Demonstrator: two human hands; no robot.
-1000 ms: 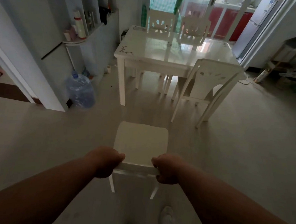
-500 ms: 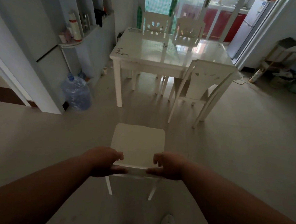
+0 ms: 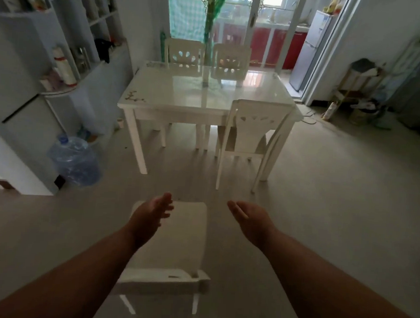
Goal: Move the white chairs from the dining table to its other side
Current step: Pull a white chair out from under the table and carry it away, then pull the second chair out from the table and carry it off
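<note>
The dining table [image 3: 208, 94] stands far ahead with one chair [image 3: 251, 134] on its near right side and two chairs [image 3: 206, 56] beyond. A fourth chair [image 3: 173, 240] stands near, apart from it. Left hand [image 3: 147, 216] and right hand [image 3: 251, 221] hover open, holding nothing; probably more carrying remains.

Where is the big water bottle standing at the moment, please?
In the head view, the water bottle stands on the floor at the left, at the foot of the shelving unit and left of the dining table.

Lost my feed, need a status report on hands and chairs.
Left hand and right hand open, empty. Near chair free on floor. Chair at table, two beyond. Path clear.
</note>
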